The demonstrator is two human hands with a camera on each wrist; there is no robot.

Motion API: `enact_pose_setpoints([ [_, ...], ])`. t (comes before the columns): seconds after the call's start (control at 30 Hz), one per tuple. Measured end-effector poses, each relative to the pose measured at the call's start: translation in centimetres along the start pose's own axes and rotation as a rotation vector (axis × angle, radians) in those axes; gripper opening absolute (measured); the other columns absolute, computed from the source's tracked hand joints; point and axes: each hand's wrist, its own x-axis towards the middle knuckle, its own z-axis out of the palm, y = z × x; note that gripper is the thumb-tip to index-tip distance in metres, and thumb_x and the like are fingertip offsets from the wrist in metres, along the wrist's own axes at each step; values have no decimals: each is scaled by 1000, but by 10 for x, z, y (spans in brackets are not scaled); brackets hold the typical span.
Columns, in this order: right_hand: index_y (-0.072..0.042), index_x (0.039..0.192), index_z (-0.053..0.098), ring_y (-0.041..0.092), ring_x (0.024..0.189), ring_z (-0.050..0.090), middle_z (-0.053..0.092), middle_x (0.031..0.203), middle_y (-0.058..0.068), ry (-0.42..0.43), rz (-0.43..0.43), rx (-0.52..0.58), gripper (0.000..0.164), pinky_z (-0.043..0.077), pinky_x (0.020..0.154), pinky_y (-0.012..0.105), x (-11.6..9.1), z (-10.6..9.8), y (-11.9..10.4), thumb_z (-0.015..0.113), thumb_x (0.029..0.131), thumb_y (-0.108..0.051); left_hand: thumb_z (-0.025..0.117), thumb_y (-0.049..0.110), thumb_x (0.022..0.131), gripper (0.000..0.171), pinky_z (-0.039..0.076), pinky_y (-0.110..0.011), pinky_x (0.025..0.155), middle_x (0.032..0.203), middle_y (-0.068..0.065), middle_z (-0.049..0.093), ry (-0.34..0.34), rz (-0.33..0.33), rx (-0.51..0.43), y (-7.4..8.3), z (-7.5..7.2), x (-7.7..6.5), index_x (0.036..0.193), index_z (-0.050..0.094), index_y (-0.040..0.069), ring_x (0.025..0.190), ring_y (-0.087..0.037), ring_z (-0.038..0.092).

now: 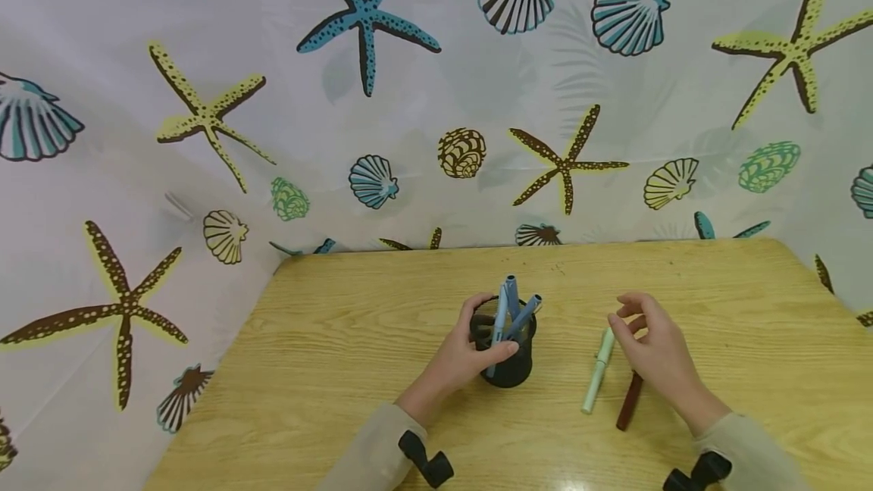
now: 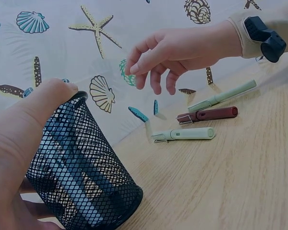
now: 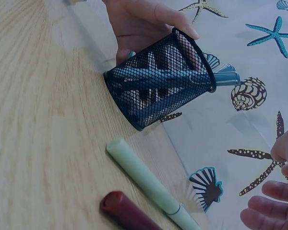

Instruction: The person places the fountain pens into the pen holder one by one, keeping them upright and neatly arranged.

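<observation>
My left hand [image 1: 464,358] grips a black mesh pen cup [image 1: 513,370], fingers around its far side and thumb across the front. Blue pens [image 1: 511,295] stand in the cup, leaning at different angles. To the right, my right hand [image 1: 656,347] hangs above the table with loosely bent fingers and nothing in them. Below it lie a pale green pen [image 1: 596,377] and a dark red pen [image 1: 629,404], the red one partly covered by the hand in the head view. The left wrist view shows a second pale green pen [image 2: 230,94] beside them.
The wooden table [image 1: 341,324] has its back edge against a white cloth [image 1: 423,203] printed with starfish and shells. More of this cloth hangs at the left and right sides. Black wrist cameras [image 1: 426,461] are strapped over both sleeves.
</observation>
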Motion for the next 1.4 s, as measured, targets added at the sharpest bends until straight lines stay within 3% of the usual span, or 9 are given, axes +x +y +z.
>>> enact_pose_setpoints([
  [0.1, -3, 120, 52, 14, 77, 54, 58, 98, 7, -14, 16, -22, 32, 47, 62, 23, -2, -5, 3, 55, 95, -23, 69, 30, 85, 74, 47, -41, 79, 132, -14, 39, 3, 0, -5, 0, 0, 0, 143, 23, 30, 113, -31, 48],
  [0.33, -2, 117, 54, 18, 78, 54, 58, 99, 10, -24, 52, -96, 32, 46, 62, 26, -8, -19, 10, 55, 95, -26, 71, 38, 82, 73, 48, -42, 79, 127, -10, 44, 19, 12, -15, -29, 2, 14, 139, 25, 41, 111, -26, 50],
  [0.77, 4, 113, 56, 26, 79, 55, 56, 103, 18, -59, 199, -203, 42, 44, 59, 34, -13, -42, 26, 48, 97, -34, 71, 40, 82, 73, 48, -42, 79, 129, -10, 43, 24, 1, -5, -29, 2, 14, 138, 25, 43, 110, -25, 51],
  [0.9, 7, 113, 55, 29, 78, 57, 55, 102, 23, -115, 259, -230, 46, 46, 60, 38, -16, -50, 32, 48, 97, -35, 71, 41, 81, 73, 48, -42, 79, 134, -10, 39, 27, -4, 3, -31, 2, 14, 138, 25, 43, 109, -25, 51],
  [1.07, 13, 114, 50, 35, 83, 57, 56, 100, 27, -215, 342, -266, 53, 46, 64, 45, -17, -56, 35, 48, 96, -36, 71, 37, 82, 74, 48, -42, 78, 136, -12, 36, 19, -1, 2, -27, 1, 13, 140, 24, 40, 109, -27, 51],
  [1.3, 15, 109, 51, 34, 81, 59, 60, 94, 26, -328, 449, -303, 60, 47, 64, 43, -17, -62, 36, 49, 94, -43, 70, 30, 84, 73, 48, -42, 79, 131, -15, 41, 10, 9, -6, -2, 0, 0, 142, 25, 27, 109, -31, 51],
  [1.4, 15, 107, 52, 33, 82, 59, 60, 94, 26, -361, 475, -313, 63, 47, 64, 44, -17, -62, 37, 47, 94, -47, 70, 31, 84, 73, 48, -43, 79, 131, -15, 41, 15, 9, -5, -3, 0, 1, 142, 25, 27, 109, -31, 51],
])
